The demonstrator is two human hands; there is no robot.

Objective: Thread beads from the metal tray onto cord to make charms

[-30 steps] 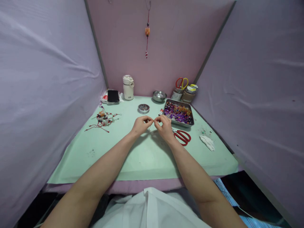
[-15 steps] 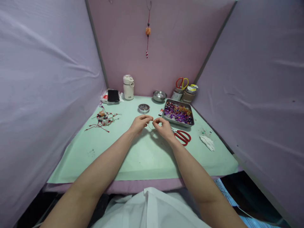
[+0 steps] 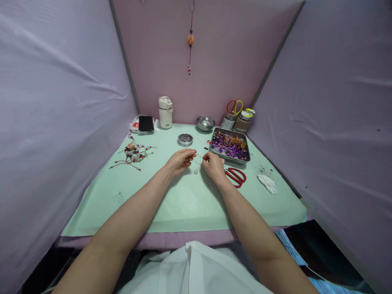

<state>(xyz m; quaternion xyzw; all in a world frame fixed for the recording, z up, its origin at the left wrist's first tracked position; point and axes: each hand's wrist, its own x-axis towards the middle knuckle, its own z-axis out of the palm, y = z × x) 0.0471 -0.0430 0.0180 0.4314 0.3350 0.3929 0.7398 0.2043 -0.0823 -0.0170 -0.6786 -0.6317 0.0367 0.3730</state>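
A thin cord (image 3: 199, 156) stretches across the short gap between my two hands, with a loop of it sagging below. My left hand (image 3: 181, 160) pinches one end between thumb and fingertips. The fingers of my right hand (image 3: 213, 164) are closed on the other end, left of the red-handled scissors (image 3: 235, 177). A small pale piece (image 3: 196, 172) lies just under the loop. Behind my hands is a round dish of small dark beads (image 3: 185, 139). Back right of my right hand stands a metal tray (image 3: 230, 159) filled with purple, dark and orange beaded strings.
Beaded red cords (image 3: 134, 154) lie at the left. A white bottle (image 3: 165, 113), a black item (image 3: 146, 123), a steel bowl (image 3: 206, 123) and jars (image 3: 244, 121) line the back. A white glove (image 3: 267, 184) rests at right. An orange-beaded pendant (image 3: 190, 40) hangs above.
My right hand has moved a little to the right, away from my left, and the cord between them is drawn out longer. The small pale piece shows more clearly.
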